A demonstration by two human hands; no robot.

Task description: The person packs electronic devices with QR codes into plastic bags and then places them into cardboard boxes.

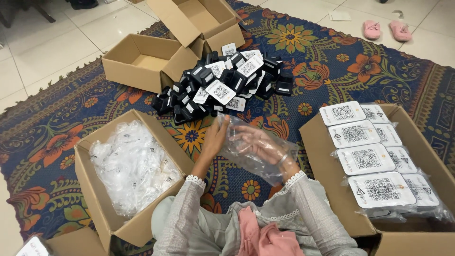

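Note:
My left hand (214,138) grips the edge of a clear plastic bag (246,159) held above the patterned rug. My right hand (260,144) is pushed inside that bag, fingers spread, seen through the film. Just beyond both hands lies a heap of small black devices with white code labels (222,85). A cardboard box of empty clear bags (130,166) stands at my left. At my right, a cardboard box (322,156) holds bagged devices laid in rows, labels up.
Two open cardboard boxes stand past the heap, one (142,61) at left and one (199,19) behind it. A colourful floral rug (332,61) covers the tiled floor. Pink slippers (386,29) lie at the far right. Another box corner (57,244) shows at bottom left.

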